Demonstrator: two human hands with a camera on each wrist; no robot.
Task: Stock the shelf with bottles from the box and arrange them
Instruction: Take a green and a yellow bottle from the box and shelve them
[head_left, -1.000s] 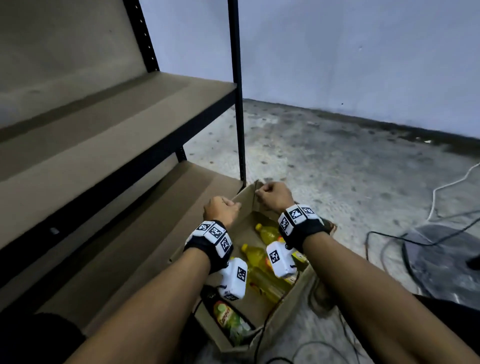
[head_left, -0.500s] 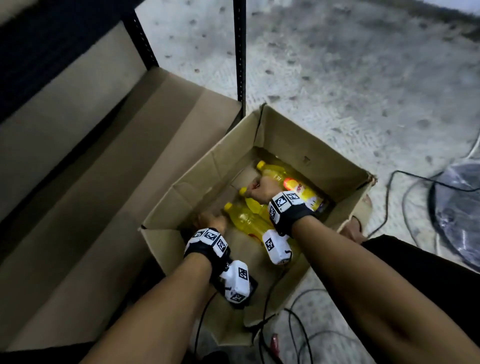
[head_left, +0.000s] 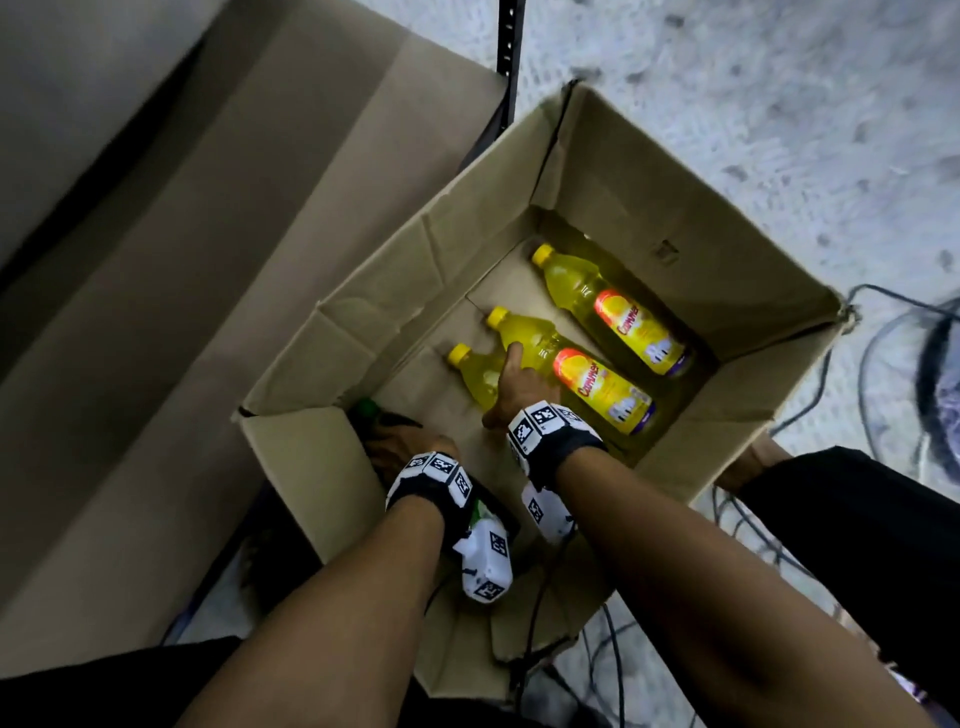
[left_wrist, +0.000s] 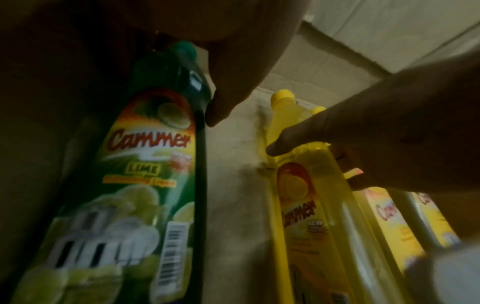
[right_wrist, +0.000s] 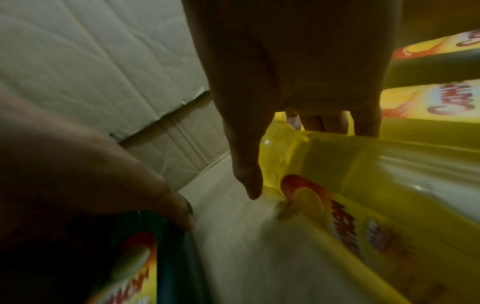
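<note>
An open cardboard box (head_left: 675, 218) on the floor holds three yellow bottles lying side by side and a green lime bottle (left_wrist: 145, 164) along its left wall. My left hand (head_left: 402, 449) wraps the green bottle near its shoulder, and only the green cap (head_left: 368, 409) shows in the head view. My right hand (head_left: 519, 387) grips the nearest yellow bottle (head_left: 478, 374), with the thumb on one side and the fingers (right_wrist: 324, 123) curled over the other. The middle yellow bottle (head_left: 597, 384) and the far one (head_left: 618, 312) lie untouched. The bare lower shelf board (head_left: 260, 234) is to the left of the box.
A black shelf post (head_left: 506, 47) stands at the box's far left corner. Cables (head_left: 883, 332) trail over the concrete floor to the right of the box and under its near edge. My knee in dark cloth (head_left: 857, 509) is by the box's right side.
Both hands left the box's top edge and went down inside. The left settled on the green bottle, the right on the nearest yellow one. The head view tilted down over the box.
</note>
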